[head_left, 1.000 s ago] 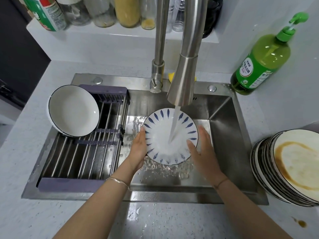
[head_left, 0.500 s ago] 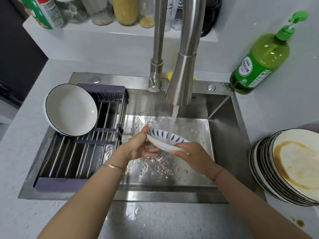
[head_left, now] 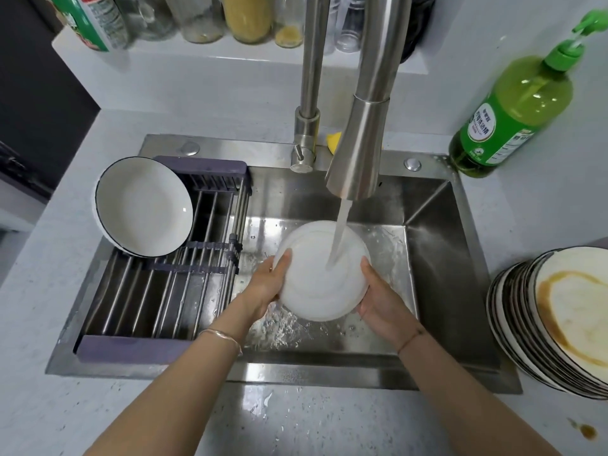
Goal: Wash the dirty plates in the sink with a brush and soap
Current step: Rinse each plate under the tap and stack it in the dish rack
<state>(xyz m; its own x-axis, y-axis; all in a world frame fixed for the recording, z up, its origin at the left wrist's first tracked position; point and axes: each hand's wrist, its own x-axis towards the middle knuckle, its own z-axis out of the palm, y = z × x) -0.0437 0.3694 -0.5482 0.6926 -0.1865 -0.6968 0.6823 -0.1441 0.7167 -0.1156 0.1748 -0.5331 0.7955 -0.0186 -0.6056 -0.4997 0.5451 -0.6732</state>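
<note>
A white plate [head_left: 316,284] is held bottom up over the steel sink [head_left: 437,245], under running water from the faucet [head_left: 362,136]. My left hand [head_left: 266,287] grips its left rim, with the thumb on the plate's back. My right hand [head_left: 378,297] holds the right rim from below. A stack of dirty plates [head_left: 566,320] with a brown sauce ring on top sits on the counter at the right. A green soap bottle [head_left: 513,110] stands at the sink's back right corner. No brush is in view.
A drying rack [head_left: 158,297] spans the sink's left half, with a clean white plate [head_left: 144,205] leaning at its back. Jars and bottles [head_left: 243,18] line a shelf behind the faucet. A yellow thing [head_left: 334,141] shows behind the faucet. A brown drip [head_left: 589,431] marks the counter.
The plate was face up under the water, showing its blue pattern; both hands have turned it over, and now its white underside is under the stream.
</note>
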